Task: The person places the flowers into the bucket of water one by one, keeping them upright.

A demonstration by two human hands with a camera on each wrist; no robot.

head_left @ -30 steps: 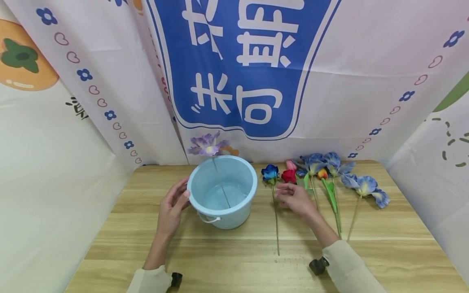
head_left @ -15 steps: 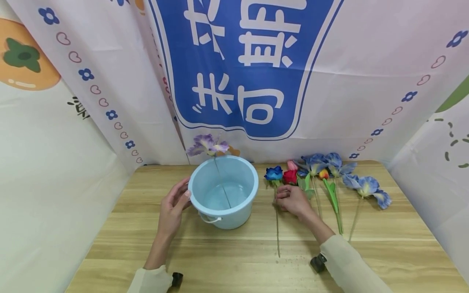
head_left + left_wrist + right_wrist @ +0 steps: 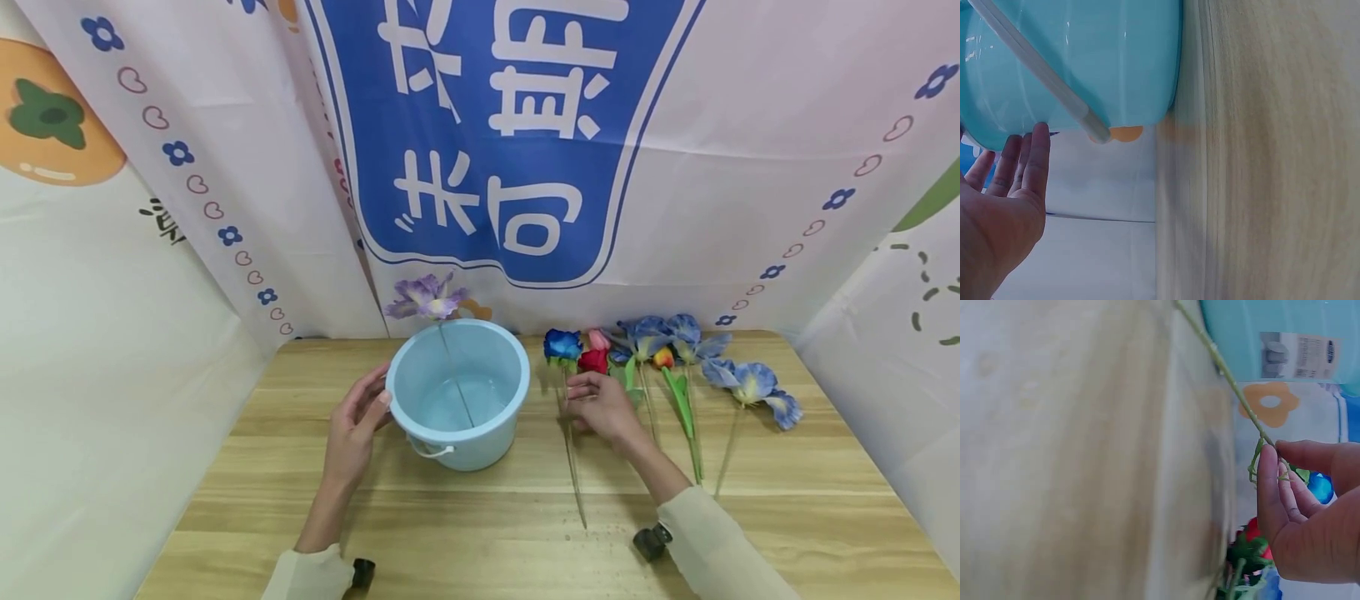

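My left hand (image 3: pixel 352 429) rests against the left side of a light blue bucket (image 3: pixel 487 450), its fairly straight fingers touching the outside near the rim in the left wrist view. A purple iris (image 3: pixel 427 297) leans in the bucket, its bloom above the back rim. Right of the bucket, my right hand (image 3: pixel 606 410) pinches the thin green stem (image 3: pixel 1235 384) of a blue rose (image 3: pixel 562 344) between thumb and fingers. The stem slants upward in the right wrist view, and its bloom is partly hidden behind the fingers there.
Beside the right hand lie a red rose (image 3: pixel 594 361), a pink tulip (image 3: pixel 598 338), an orange-yellow tulip (image 3: pixel 663 358) and several blue irises (image 3: pixel 752 383). A white bucket handle (image 3: pixel 431 451) hangs at the front. Printed cloth (image 3: pixel 675 217) stands behind the wooden table (image 3: pixel 480 533).
My right hand has taken hold of the blue rose's stem. The bloom has shifted slightly up and right, and the stem's lower end has swung right. My left hand stays at the bucket.
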